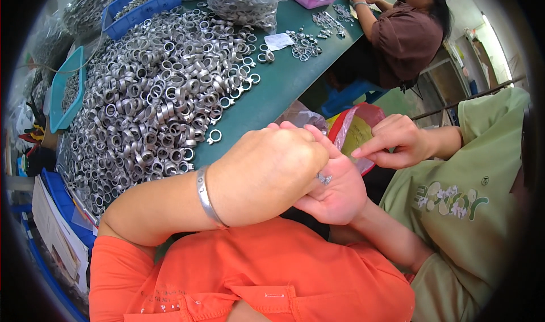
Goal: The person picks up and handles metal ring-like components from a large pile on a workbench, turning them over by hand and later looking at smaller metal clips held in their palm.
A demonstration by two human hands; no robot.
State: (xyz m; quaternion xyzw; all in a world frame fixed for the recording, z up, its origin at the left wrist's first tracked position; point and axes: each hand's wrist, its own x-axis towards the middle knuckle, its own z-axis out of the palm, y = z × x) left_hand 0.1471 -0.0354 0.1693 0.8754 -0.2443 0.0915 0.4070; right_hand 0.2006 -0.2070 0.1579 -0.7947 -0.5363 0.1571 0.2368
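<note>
My left hand (278,169), with a silver bangle (205,194) at the wrist, is closed with its back toward me. It rests over the open, upturned palm (347,186) of a person in a green shirt. A small shiny metal piece (323,179) shows between my hand and that palm; its kind is too small to tell. My curled fingers hide whatever they hold, if anything. The same person's other hand (392,143) is beside them, index finger pointing toward the palm. My right hand is out of the picture.
A large heap of grey metal rings (159,89) covers the left of the green table (258,109). Blue bin (142,7), teal bin (68,89) and clear bag (244,4) surround it. A person in brown (406,38) works at the far end. A red-rimmed bag (363,123) is below the table edge.
</note>
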